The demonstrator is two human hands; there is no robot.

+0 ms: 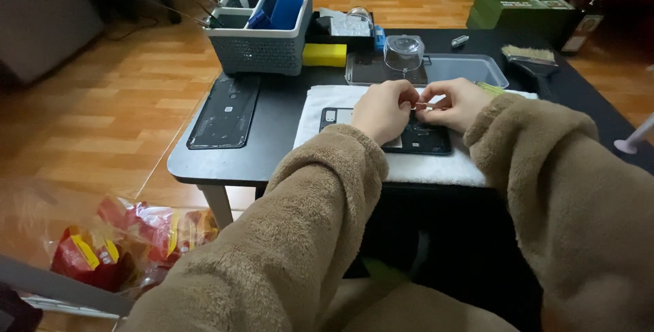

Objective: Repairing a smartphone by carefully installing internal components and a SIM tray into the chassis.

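An opened dark phone body (426,140) lies on a white cloth (422,166) on the low black table (272,134). My left hand (383,109) rests over the phone's middle, fingers curled. My right hand (455,102) is just to its right. Between the fingertips of both hands I pinch a thin, small metal piece (424,105), too small to identify. Both arms wear fuzzy tan sleeves. The phone's left end (334,117) shows beside my left wrist.
A dark phone back panel (225,112) lies at the table's left. Behind are a grey tool caddy (259,29) with blue tools, a yellow sponge (325,55), a clear tray (470,68) with a clear cup (404,53), and a brush (533,59). Red snack bags (122,243) lie on the floor.
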